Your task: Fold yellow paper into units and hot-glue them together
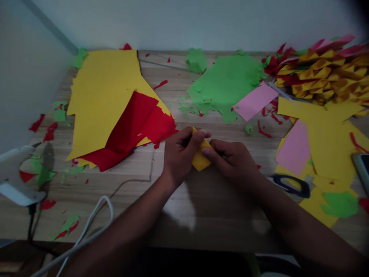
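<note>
- The left hand [182,152] has its grip closed on the small yellow piece [201,158], with the thumb pressed on its upper part.
- The right hand [230,156] also has its grip closed on the small yellow piece, the thumb lying on its right edge; the fingers behind are partly hidden, and in this dim light the folds are hard to make out.
- The small yellow piece is between both hands, above the near middle part of the bench [138,211], one corner pointing down.
- To the left of the hands, red paper [129,130] lies across the lower right part of large yellow sheets [106,88].
- Beyond the hands lies torn green paper [227,82], with a pink strip [256,100] against its right side.
- Right of the hands, scissors [292,186] show a dark handle near cut yellow paper [328,142], on which a pink piece [294,148] rests.
- At the far right is a heap of folded yellow pieces [325,77], with some red and pink among them.
- At the left edge is a white glue gun [17,173], probably, with a dark cord; a pale cable [86,227] loops near the left forearm.
- Red and green scraps are scattered over the bench.
</note>
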Demonstrator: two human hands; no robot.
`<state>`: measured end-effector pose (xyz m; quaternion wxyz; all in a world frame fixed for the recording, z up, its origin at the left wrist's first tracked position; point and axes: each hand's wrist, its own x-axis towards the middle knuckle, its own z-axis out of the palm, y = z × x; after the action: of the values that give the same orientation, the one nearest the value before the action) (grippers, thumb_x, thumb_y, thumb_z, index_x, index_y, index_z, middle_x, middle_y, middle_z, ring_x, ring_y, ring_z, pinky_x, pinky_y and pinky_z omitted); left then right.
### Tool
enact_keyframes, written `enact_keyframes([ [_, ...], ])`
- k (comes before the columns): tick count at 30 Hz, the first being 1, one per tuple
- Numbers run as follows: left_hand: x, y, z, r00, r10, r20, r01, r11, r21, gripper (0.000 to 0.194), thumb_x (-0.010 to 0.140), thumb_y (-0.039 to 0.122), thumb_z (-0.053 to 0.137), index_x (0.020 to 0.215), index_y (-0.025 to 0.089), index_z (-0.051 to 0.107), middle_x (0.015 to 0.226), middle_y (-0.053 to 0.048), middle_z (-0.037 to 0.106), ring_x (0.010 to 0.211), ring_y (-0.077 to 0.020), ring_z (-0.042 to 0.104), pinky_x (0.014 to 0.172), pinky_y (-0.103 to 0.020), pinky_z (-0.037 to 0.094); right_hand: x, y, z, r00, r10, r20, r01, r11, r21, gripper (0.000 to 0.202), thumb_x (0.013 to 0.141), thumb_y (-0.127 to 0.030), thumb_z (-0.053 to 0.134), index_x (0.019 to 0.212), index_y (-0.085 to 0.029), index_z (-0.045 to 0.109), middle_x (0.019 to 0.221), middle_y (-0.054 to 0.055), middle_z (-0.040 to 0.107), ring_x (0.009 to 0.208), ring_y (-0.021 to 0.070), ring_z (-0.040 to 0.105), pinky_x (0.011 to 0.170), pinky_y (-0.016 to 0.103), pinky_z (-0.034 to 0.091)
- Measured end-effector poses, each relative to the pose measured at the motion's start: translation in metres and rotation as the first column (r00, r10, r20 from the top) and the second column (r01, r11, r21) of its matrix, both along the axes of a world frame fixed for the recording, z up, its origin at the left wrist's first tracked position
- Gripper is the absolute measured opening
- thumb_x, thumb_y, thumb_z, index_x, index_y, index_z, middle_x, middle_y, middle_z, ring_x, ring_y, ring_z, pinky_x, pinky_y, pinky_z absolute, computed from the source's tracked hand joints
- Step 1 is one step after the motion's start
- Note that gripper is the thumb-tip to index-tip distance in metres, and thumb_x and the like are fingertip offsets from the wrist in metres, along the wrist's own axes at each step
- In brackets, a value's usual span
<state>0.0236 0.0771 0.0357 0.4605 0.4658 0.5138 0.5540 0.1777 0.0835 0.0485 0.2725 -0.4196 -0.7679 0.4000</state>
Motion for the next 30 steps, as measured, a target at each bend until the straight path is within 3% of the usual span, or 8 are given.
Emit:
enact_keyframes([
  [6,-0.0029,0.0011,-0.0031,0.996,0.077,0.051,-0.074,0.996,-0.052,0.034,0.084,0.054,0.069,0.08,0.022,0.078,0.071,-0.001,0.069,0.064,-0.0126,0.06,0.054,-0.023,0.043,-0.0015,0.0011,-0.0001,0.999,0.046,0.027,-0.044,0.997,-0.066,0.042,0.099,-0.042,0.049,0.065,-0.019,0.047,0.056,-0.005,0.046,0.052,0.0087,0.04,0.053,0.025,0.027],
  [11,-0.006,0.0053,-0.0071,0.985,0.139,0.107,-0.129,0.987,-0.098,0.036,0.081,0.057,0.071,0.078,0.021,0.077,0.071,-0.001,0.068,0.061,-0.0119,0.058,0.052,-0.022,0.042,-0.0035,0.0013,-0.0004,0.989,0.081,0.124,-0.059,0.984,-0.167,0.028,0.094,-0.045,0.058,0.087,-0.019,0.064,0.069,0.0,0.064,0.06,0.0138,0.054,0.058,0.026,0.032],
  [14,-0.0057,0.0075,-0.0094,0.981,0.143,0.134,-0.129,0.986,-0.104,0.037,0.081,0.058,0.07,0.08,0.021,0.076,0.075,-0.002,0.07,0.065,-0.012,0.06,0.054,-0.022,0.044,-0.0032,0.0008,-0.001,0.991,0.075,0.109,-0.058,0.986,-0.158,0.024,0.095,-0.042,0.058,0.092,-0.019,0.066,0.076,0.002,0.07,0.066,0.0161,0.059,0.061,0.027,0.035],
  [16,-0.0046,0.0081,-0.0097,0.979,0.113,0.17,-0.095,0.989,-0.11,0.036,0.079,0.056,0.072,0.083,0.021,0.076,0.078,-0.002,0.07,0.067,-0.0121,0.06,0.056,-0.022,0.045,-0.0023,0.0007,-0.0011,0.998,0.024,0.06,-0.018,0.995,-0.101,0.024,0.096,-0.038,0.056,0.086,-0.019,0.065,0.074,0.002,0.069,0.064,0.0146,0.058,0.06,0.026,0.036],
  [21,-0.0016,0.0064,-0.0054,0.964,-0.092,0.25,0.14,0.973,-0.184,0.036,0.069,0.05,0.083,0.078,0.017,0.071,0.07,0.0,0.066,0.061,-0.0111,0.057,0.055,-0.022,0.046,-0.0004,0.0021,-0.0014,0.986,-0.165,-0.02,0.165,0.986,0.005,0.034,0.096,-0.04,0.055,0.07,-0.018,0.057,0.059,-0.002,0.056,0.052,0.0101,0.047,0.053,0.025,0.031],
  [27,0.0002,0.0067,-0.0032,0.976,-0.037,0.215,0.069,0.987,-0.143,0.036,0.071,0.051,0.081,0.075,0.017,0.068,0.068,0.001,0.063,0.06,-0.0101,0.055,0.054,-0.021,0.045,-0.001,0.0039,-0.0039,0.998,-0.056,0.033,0.058,0.997,-0.058,0.026,0.096,-0.037,0.055,0.083,-0.018,0.067,0.062,-0.001,0.06,0.055,0.0114,0.05,0.055,0.024,0.035],
  [30,0.0005,0.0067,-0.004,0.968,-0.046,0.248,0.082,0.987,-0.137,0.035,0.074,0.05,0.079,0.074,0.018,0.066,0.065,0.002,0.059,0.055,-0.0084,0.051,0.049,-0.021,0.043,-0.0012,0.0032,-0.0018,0.996,-0.082,0.03,0.083,0.996,-0.026,0.024,0.096,-0.034,0.055,0.082,-0.018,0.065,0.067,0.0,0.064,0.057,0.0114,0.053,0.057,0.024,0.036],
])
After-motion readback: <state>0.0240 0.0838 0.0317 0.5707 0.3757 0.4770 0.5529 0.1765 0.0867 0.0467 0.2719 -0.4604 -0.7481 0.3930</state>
